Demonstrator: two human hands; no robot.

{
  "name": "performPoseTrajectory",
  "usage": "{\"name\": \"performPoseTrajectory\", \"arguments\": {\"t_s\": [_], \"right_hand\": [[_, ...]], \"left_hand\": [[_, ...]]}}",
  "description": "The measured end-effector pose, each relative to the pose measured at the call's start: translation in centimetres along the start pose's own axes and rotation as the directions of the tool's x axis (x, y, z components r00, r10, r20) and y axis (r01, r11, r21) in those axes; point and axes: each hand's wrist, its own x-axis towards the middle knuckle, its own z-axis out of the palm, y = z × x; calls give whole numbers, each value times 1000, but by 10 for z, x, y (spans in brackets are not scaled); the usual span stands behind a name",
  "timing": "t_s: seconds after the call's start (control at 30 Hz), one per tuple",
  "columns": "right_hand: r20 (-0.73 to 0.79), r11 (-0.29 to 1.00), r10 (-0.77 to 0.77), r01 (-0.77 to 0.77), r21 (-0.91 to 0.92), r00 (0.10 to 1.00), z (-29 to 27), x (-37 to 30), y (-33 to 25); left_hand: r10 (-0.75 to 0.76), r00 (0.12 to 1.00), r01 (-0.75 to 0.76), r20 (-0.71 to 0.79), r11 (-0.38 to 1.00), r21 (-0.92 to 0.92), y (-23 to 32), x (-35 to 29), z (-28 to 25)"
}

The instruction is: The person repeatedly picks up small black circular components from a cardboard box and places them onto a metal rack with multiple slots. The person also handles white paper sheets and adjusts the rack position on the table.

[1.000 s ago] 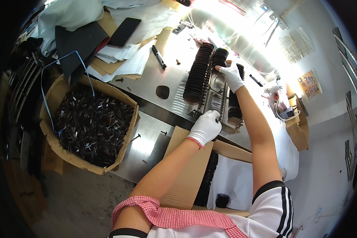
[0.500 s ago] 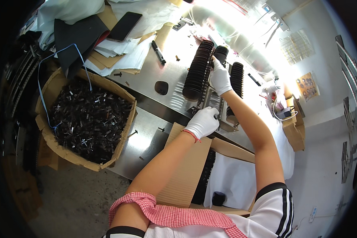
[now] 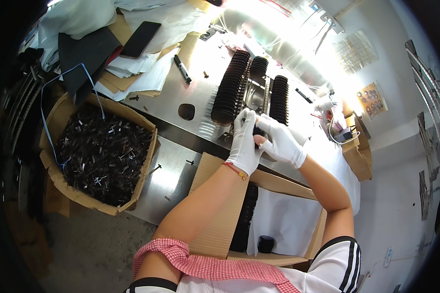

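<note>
My gloved hands meet over the table's front edge, near the close end of a metal rack. Both are closed around a small dark piece, mostly hidden between the fingers; its exact kind does not show. My left hand has its fingers bent together on the left side of it. From the right, my right hand grips it with thumb and fingers. Thin black discs stand packed in rows along the rack: a long left row, a shorter middle row and a right row.
Left stands a cardboard box full of small dark parts. Below my hands, an open carton holds white paper and a black round piece. A phone, papers and a marker pen lie at the back left.
My right hand has come back from the rack's middle row toward me and joined my left hand. The left hand has turned its fingers upward. The whole view has shifted slightly.
</note>
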Motion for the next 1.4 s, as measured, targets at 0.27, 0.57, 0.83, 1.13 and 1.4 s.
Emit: {"name": "performPoseTrajectory", "arguments": {"t_s": [0.27,0.57,0.83,1.13,1.4], "right_hand": [[-289,800,575,-454,392,765,-1,88,144],[102,596,401,-344,726,911,-10,145,198],[-136,941,325,-334,-49,936,4,148,198],[-411,789,175,-377,-485,895,44,152,179],[-204,361,21,-198,-911,979,33,146,208]], "left_hand": [[135,990,-122,50,603,788,-11,15,-32],[134,906,-389,402,-114,914,-2,21,-56],[46,870,-481,490,-136,866,3,26,-63],[72,834,-536,547,-129,834,6,27,-65],[151,855,-482,496,-123,868,-12,27,-66]]}}
